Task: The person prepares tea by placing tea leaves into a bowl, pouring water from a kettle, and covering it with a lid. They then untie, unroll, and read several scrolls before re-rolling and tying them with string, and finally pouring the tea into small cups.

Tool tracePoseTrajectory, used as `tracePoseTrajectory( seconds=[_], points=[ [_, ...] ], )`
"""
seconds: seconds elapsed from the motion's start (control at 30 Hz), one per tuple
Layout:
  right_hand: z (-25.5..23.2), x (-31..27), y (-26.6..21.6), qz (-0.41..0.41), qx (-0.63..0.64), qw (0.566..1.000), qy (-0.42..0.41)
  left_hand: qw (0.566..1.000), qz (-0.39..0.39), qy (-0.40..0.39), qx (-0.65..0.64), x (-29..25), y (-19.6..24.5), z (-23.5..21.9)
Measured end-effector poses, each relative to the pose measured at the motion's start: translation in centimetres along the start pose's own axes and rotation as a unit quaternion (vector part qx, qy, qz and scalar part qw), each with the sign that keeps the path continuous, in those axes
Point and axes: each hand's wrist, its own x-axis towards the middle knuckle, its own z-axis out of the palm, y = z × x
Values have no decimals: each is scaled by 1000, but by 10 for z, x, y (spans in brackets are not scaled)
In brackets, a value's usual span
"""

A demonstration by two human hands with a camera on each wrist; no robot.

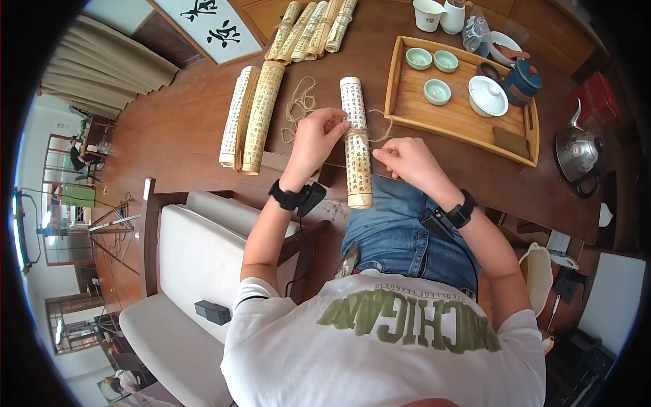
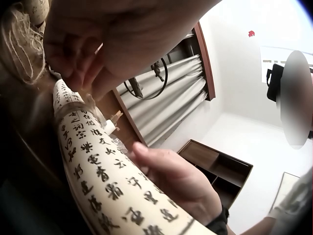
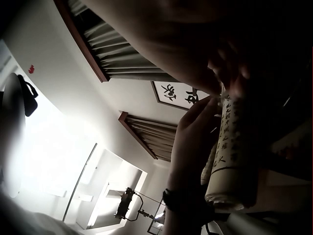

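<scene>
A rolled paper scroll (image 1: 359, 169) covered in handwritten characters lies lengthwise before me, its near end past the table edge above my lap. Thin twine (image 1: 356, 133) circles its middle, and a loose length curves off to the right. My left hand (image 1: 315, 142) is at the scroll's left side, pinching the twine with thumb and fingertips. On the other side, my right hand (image 1: 410, 161) hovers with loosely bent fingers, its thumb (image 2: 146, 152) pointing toward the roll. The right wrist view is dark, showing the scroll's end (image 3: 225, 200) and both hands close to the roll.
A loose twine bundle (image 1: 298, 108) lies left of the scroll. Larger rolls (image 1: 261, 122) and several tied scrolls (image 1: 312, 30) lie beyond. At right are a wooden tea tray (image 1: 461, 122) with cups and a lidded bowl (image 1: 488, 96), and a metal kettle (image 1: 578, 152).
</scene>
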Motion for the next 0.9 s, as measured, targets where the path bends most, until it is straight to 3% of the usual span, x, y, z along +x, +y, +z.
tracePoseTrajectory(
  seconds=[0.23, 0.3, 0.33, 0.63, 0.9],
  points=[
    [7, 30, 16, -20, 217, 975, 32, 996, -36, -62, -55, 4, -5, -4],
    [10, 35, 11, -18, 251, 967, 48, 998, 11, -35, -57, 4, -5, -3],
    [11, 36, 9, -19, 251, 966, 52, 997, 34, -21, -58, 3, -5, -2],
    [17, 46, 8, -166, 290, 939, 77, 996, 4, -42, -84, -1, 12, -10],
    [9, 49, 0, -89, 343, 935, -2, 997, 26, -44, -58, 3, 7, -6]
  ],
)
